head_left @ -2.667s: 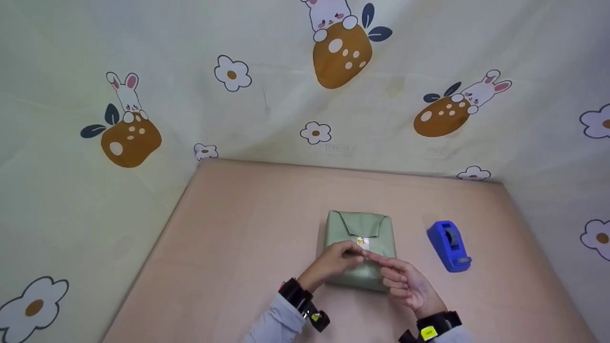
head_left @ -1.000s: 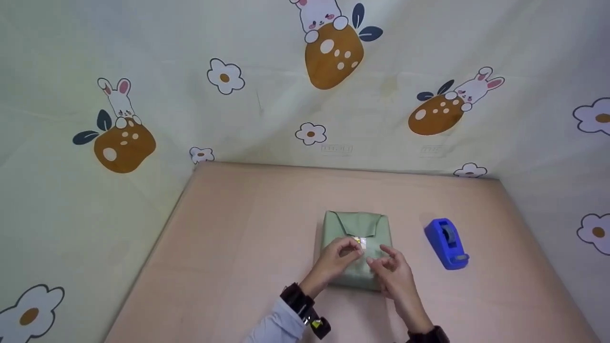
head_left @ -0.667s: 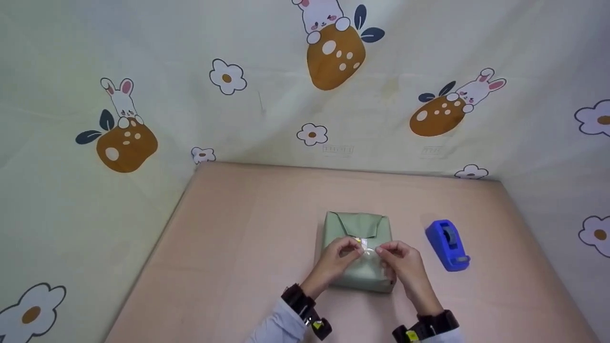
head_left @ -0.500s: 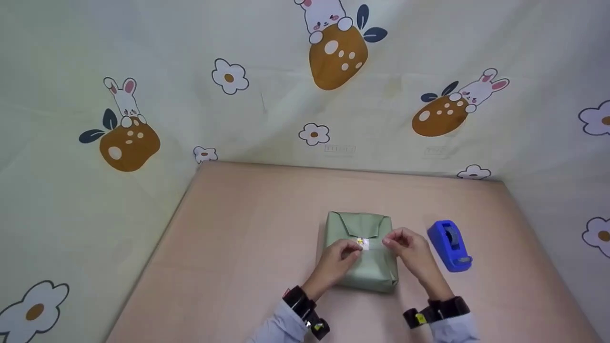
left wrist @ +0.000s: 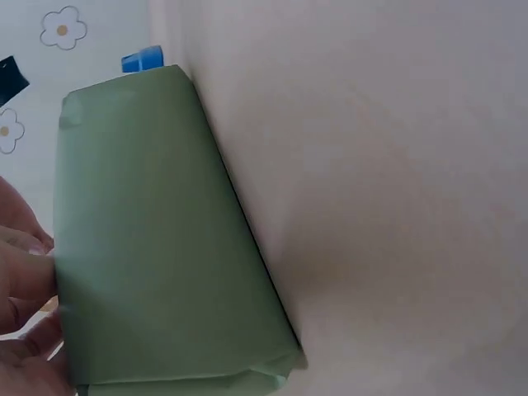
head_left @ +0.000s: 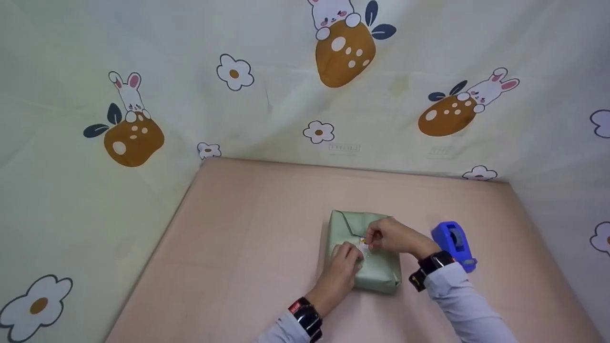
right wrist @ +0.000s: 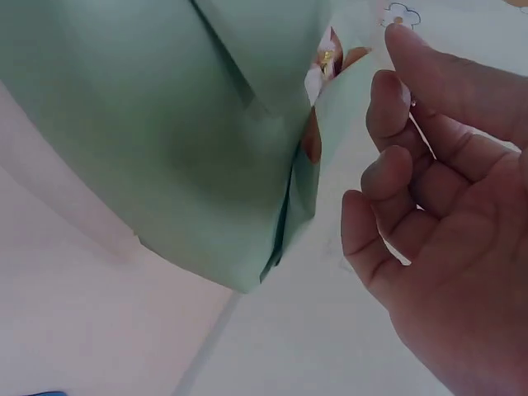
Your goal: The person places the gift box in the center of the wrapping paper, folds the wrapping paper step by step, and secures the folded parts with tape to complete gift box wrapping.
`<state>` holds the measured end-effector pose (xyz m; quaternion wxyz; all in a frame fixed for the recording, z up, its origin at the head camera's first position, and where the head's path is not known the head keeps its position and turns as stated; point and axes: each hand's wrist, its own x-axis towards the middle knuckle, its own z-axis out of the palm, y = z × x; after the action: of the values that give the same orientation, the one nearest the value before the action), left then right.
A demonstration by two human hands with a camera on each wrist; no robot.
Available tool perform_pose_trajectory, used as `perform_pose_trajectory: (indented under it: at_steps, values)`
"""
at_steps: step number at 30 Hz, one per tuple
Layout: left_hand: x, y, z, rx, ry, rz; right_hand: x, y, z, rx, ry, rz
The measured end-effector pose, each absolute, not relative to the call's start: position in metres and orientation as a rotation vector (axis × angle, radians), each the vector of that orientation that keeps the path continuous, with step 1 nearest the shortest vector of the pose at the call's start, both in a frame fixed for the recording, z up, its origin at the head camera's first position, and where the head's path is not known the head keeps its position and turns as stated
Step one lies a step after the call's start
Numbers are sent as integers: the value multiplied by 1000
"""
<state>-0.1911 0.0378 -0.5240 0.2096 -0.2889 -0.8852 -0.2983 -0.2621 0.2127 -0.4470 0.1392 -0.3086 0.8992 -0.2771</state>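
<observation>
A package wrapped in green paper point(head_left: 379, 271) lies on the table, its pointed flap toward the far end. A small shiny white-and-gold sticker point(head_left: 363, 241) sits below the flap, partly covered by fingers. My left hand point(head_left: 337, 271) has bent fingers at the package's top beside the sticker, seemingly pinching one end of a clear strip of tape. Over the flap, my right hand point(head_left: 393, 236) has curled fingers and brings thumb and index finger together by the sticker, at the strip's other end. The strip itself is barely visible. In the right wrist view, the right fingers point(right wrist: 388, 177) curl beside the package.
A blue tape dispenser point(head_left: 455, 243) stands right of the package, partly behind my right forearm. The pinkish table point(head_left: 238, 238) meets a patterned cloth wall point(head_left: 276, 105) at the back and sides.
The clear strip showed between both hands earlier. My right hand went out to the package's right edge, then swung left over the flap to the sticker. My left hand's fingers now point down onto the package.
</observation>
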Motion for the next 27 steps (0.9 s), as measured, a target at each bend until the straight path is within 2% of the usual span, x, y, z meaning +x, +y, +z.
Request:
perform_pose_trajectory:
  at_steps: [13,27]
  values:
    - [-186,46,-513,-796,-2676,-433,-265,206,-454,-897,2748,-635]
    - [-196,38,-506,-908,-2781,-291,-261,207,-470,-957,2902,-807]
